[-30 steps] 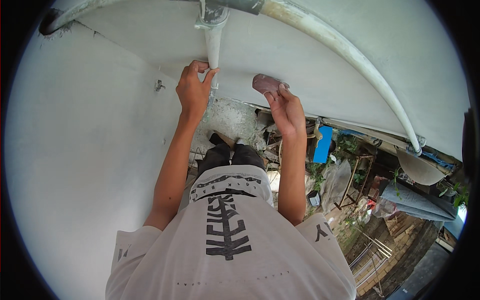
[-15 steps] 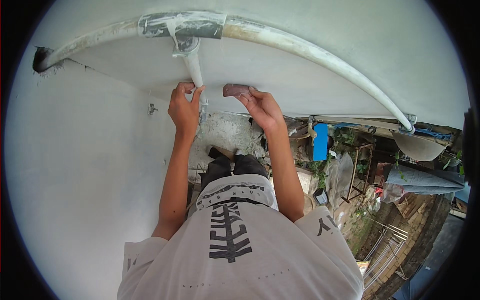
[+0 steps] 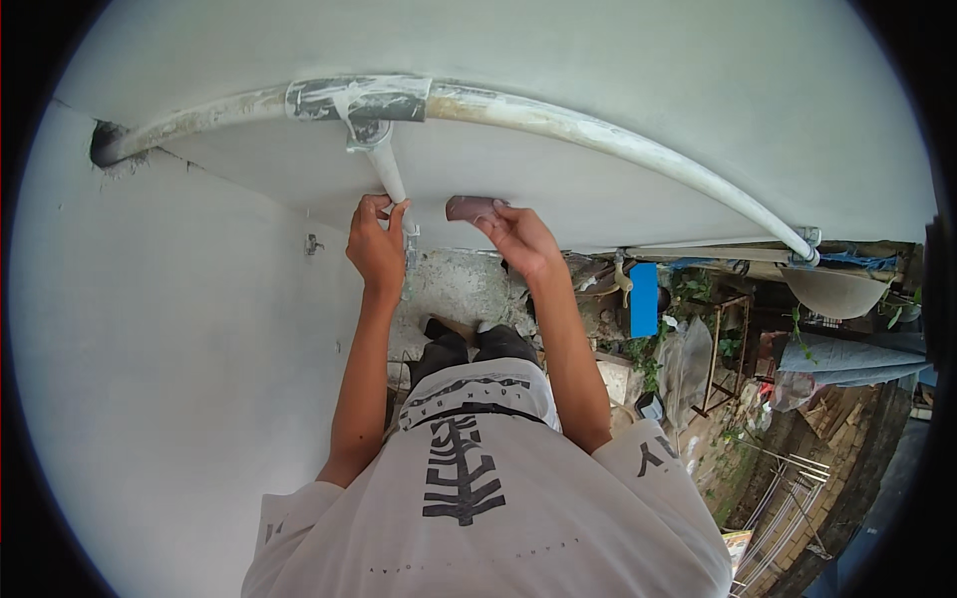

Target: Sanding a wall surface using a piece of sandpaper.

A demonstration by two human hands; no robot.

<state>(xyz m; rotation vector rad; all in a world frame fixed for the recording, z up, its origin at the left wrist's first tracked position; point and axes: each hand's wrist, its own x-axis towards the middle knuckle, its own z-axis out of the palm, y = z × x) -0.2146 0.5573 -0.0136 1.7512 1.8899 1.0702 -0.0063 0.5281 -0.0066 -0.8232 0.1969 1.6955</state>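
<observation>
My left hand (image 3: 377,249) has its fingertips pinched on a white vertical pipe (image 3: 385,170), below a paint-smeared fitting (image 3: 368,134). Just to the right, my right hand (image 3: 523,241) holds a small reddish-brown sheet (image 3: 466,208), seemingly sandpaper, by its right end, clear of the pipe. The vertical pipe hangs from a grey sleeve (image 3: 394,98) on a long white pipe (image 3: 598,139), which runs along the pale surface.
Left is a white wall (image 3: 169,349) with a small metal fixture (image 3: 313,244); the long pipe enters a hole (image 3: 108,143) there. Lower right are a blue panel (image 3: 643,299), a metal frame (image 3: 718,354), plastic sheeting (image 3: 683,369), plants and clutter above rough ground.
My right hand and the sheet have moved left, closer to the vertical pipe. My left hand stays on it. The view has tilted, so pipes and hands sit lower in the picture.
</observation>
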